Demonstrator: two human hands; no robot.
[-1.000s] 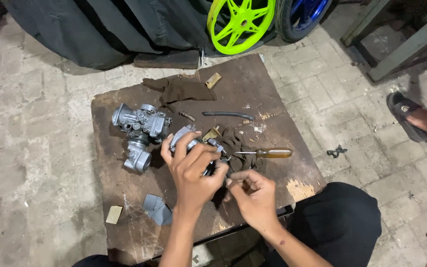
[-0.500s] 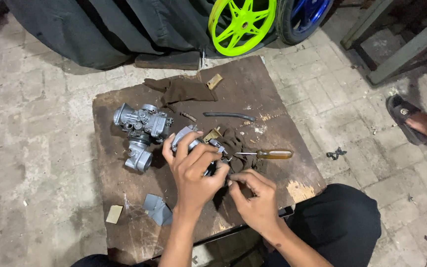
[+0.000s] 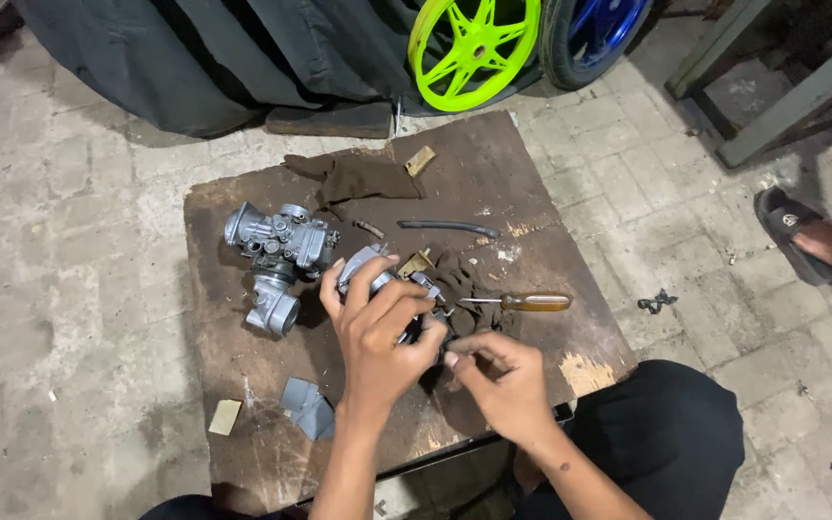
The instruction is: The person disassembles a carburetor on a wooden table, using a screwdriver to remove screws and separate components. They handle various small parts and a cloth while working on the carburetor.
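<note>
My left hand [image 3: 377, 332] wraps around a grey metal carburetor part [image 3: 366, 266] held over the brown wooden board [image 3: 493, 178]. My right hand [image 3: 501, 377] is just to its right, fingers pinched together at the part's lower edge; what they pinch is too small to see. A complete silver carburetor [image 3: 276, 243] stands on the board to the left of my hands, with a round grey bowl piece [image 3: 270, 308] below it. A screwdriver with an amber handle [image 3: 532, 302] lies to the right, its tip pointing toward my hands.
A dark brown rag [image 3: 358, 178], a curved black hose [image 3: 450, 228], a small wooden block [image 3: 420, 159] and grey sandpaper scraps [image 3: 305, 404] lie on the board. A green wheel [image 3: 474, 48] and blue wheel [image 3: 594, 34] lean behind. Another person's sandalled foot [image 3: 811, 236] is at right.
My hands stay on the part with only slight finger shifts. The right hand's fingers have closed a little nearer the part's lower edge.
</note>
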